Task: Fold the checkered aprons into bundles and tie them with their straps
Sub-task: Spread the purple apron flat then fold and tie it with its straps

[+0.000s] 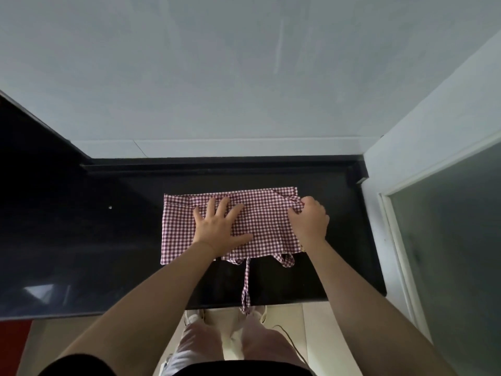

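the checkered apron lay partly folded on the black bench, near its right end. the left hand pressed flat on the cloth with fingers spread wide, probably to pin the layers so they would not slide. the right hand gripped the apron's right edge in curled fingers, seemingly ready to fold it inward. one strap hung over the bench's front edge, free for tying.

Both bare forearms extended forward. Left hand flat, palm down, fingers spread and straight, thumb out to right. Right hand knuckles up, fingers curled, pinching cloth edge under fingertips.
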Demonstrator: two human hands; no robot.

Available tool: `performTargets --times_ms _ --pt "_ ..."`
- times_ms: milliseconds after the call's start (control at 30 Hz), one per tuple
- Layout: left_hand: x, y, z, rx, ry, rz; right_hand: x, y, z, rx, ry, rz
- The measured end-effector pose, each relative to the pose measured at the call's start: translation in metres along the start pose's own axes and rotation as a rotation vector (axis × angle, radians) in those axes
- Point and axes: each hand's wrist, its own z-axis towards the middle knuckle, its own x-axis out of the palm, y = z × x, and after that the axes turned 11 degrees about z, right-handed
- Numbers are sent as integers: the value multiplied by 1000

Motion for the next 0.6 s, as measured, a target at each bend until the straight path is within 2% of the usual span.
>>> performTargets --times_ms 67,133,233,300,467,600 --pt "-12 0 7 -109 -126 -120 -5 4 2 72 32 128" --pt "-18 3 14 -213 -186 -183 -11 7 2 167 95 235" --pt "-22 10 22 -282 -161 -213 -22 14 5 328 278 357" --pt "-29 14 26 -295 -141 -188 -27 16 10 386 369 334" --pt "-42 25 32 -270 -132 -139 -27 17 19 311 373 183" --pt "-41 22 33 -311 -159 -191 -17 13 14 232 355 52"
